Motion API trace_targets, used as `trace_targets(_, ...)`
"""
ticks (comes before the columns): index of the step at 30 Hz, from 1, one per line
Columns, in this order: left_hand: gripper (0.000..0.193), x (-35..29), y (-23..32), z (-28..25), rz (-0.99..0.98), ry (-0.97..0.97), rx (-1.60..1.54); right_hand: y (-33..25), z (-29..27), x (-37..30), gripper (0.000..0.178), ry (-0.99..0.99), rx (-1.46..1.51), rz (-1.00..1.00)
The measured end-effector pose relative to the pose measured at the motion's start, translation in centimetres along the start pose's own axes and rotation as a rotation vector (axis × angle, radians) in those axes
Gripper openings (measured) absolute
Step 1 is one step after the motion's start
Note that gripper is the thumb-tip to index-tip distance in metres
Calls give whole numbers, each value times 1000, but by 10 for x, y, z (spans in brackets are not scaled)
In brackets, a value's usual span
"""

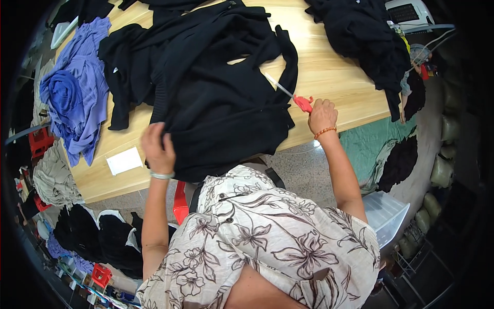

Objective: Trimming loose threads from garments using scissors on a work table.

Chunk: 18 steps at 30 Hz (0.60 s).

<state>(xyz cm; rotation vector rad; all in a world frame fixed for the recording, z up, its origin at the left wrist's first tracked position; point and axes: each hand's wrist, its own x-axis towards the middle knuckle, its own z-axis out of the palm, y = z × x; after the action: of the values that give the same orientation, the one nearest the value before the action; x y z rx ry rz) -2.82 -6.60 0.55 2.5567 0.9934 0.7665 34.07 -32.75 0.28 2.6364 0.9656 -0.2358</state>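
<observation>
A black knitted garment [221, 95] lies spread on the wooden table in front of me, its lower part hanging over the near edge. Above its left border, my left hand [158, 149] is slightly blurred, with fingers apart and nothing in them. My right hand [323, 116] is closed at the right of the garment, by the table's near edge. It grips what look like red-handled scissors [303, 103], their thin pale blade pointing up and left to the garment's sleeve. My fingers partly hide the handles.
A white paper [124, 161] lies left of my left hand. Purple-blue cloth [77, 92] is heaped at the table's left, more black garments [355, 38] at the far right. Green cloth [365, 149] and a clear plastic bin [386, 216] are beyond my right arm.
</observation>
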Motion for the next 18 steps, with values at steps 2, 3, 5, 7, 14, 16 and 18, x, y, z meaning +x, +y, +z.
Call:
trace_targets(2,34,3,51,16,164,-133,-198,9,9,-16,27,165,202,45)
trace_targets(3,33,2,75,28,248,-209,-278,11,9,-22,27,167,198,48)
trace_targets(5,39,1,111,62,463,-330,-425,12,9,-35,31,395,567,-48)
trace_targets(7,45,-3,134,93,568,-471,-438,13,0,-51,30,218,686,-46)
trace_targets(14,59,17,153,176,771,-698,-50,44,21,-96,26,-61,451,-148)
trace_targets(16,57,16,154,181,779,-707,-39,45,12,-106,24,-257,493,-89)
trace_targets(18,56,14,152,184,765,-693,-34,43,-1,-110,22,-276,516,-91)
